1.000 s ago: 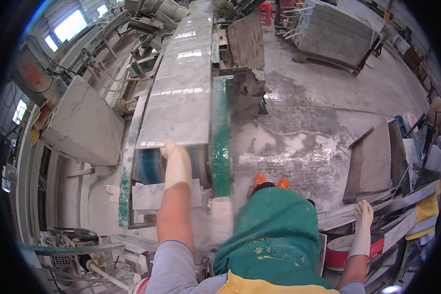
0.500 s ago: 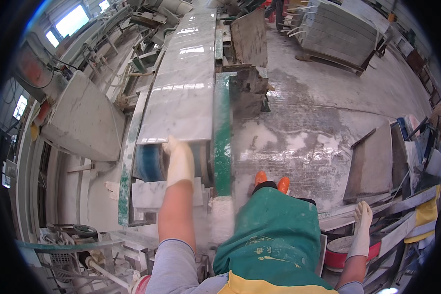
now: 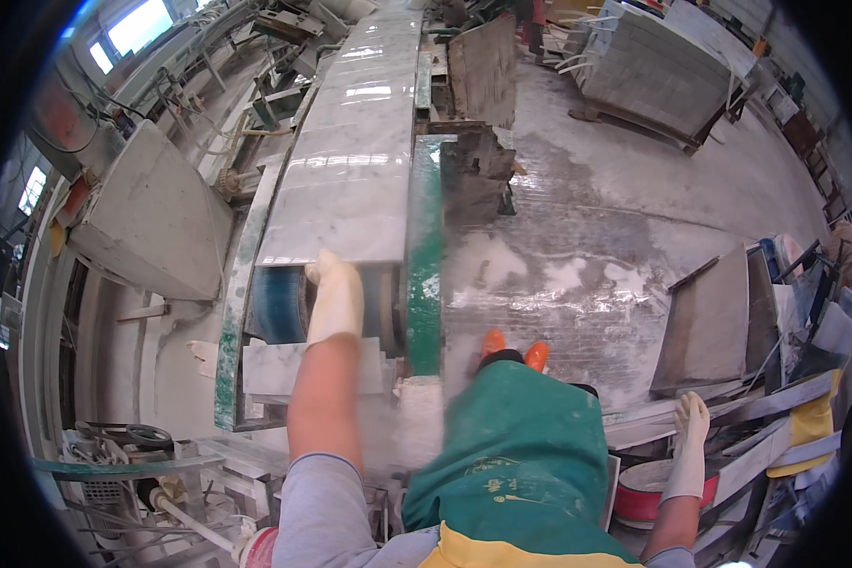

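Note:
A polished white-grey marble slab (image 3: 336, 208) lies lengthwise on a conveyor. My left hand (image 3: 333, 279), in a pale rubber glove, is closed at its near edge, with the fingertips on the rim. Below that hand a blue roller drum (image 3: 279, 305) shows, and a smaller marble piece (image 3: 279, 369) sits nearer to me, partly behind my forearm. My right hand (image 3: 692, 417), gloved too, is off to the right above a red-rimmed round tub (image 3: 639, 492). Its fingers are curled together; whether anything is in them I cannot make out.
A green rail (image 3: 427, 275) runs along the conveyor's right side. A rusty metal piece (image 3: 483, 170) juts out beyond it. Wet floor (image 3: 559, 293) lies to the right. Leaning slabs (image 3: 701, 327) stand at the right, a large pale block (image 3: 156, 218) at the left.
The view has shifted slightly, moving most of the scene a little left and up in the picture. My left hand stays at the slab's near edge; my right hand stays curled at the right.

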Tool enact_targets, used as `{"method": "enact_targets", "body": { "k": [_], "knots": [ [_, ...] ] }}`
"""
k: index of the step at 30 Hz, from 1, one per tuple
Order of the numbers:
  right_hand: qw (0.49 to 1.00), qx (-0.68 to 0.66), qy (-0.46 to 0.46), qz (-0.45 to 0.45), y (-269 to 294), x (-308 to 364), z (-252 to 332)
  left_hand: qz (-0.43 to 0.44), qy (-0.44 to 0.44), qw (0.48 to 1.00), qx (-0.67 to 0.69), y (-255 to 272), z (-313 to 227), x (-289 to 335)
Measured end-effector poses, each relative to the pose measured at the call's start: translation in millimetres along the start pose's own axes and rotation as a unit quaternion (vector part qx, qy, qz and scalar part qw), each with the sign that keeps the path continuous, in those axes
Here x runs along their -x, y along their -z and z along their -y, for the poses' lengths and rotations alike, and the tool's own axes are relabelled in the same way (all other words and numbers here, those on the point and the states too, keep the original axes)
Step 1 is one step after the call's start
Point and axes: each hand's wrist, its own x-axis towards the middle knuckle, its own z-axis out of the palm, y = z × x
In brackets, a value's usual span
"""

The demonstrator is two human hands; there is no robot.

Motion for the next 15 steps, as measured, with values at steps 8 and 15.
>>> {"method": "enact_targets", "body": {
  "k": [8,15],
  "knots": [
    [1.000,-0.007,0.015,0.004,24.2,3.6,6.1,0.074,-0.144,0.778,-0.608,7.8,18.0,-91.2],
    [0.999,-0.036,0.003,-0.020,49.6,-3.5,-29.6,0.060,-0.044,0.997,0.035,7.6,8.5,-31.4]
  ]
}}
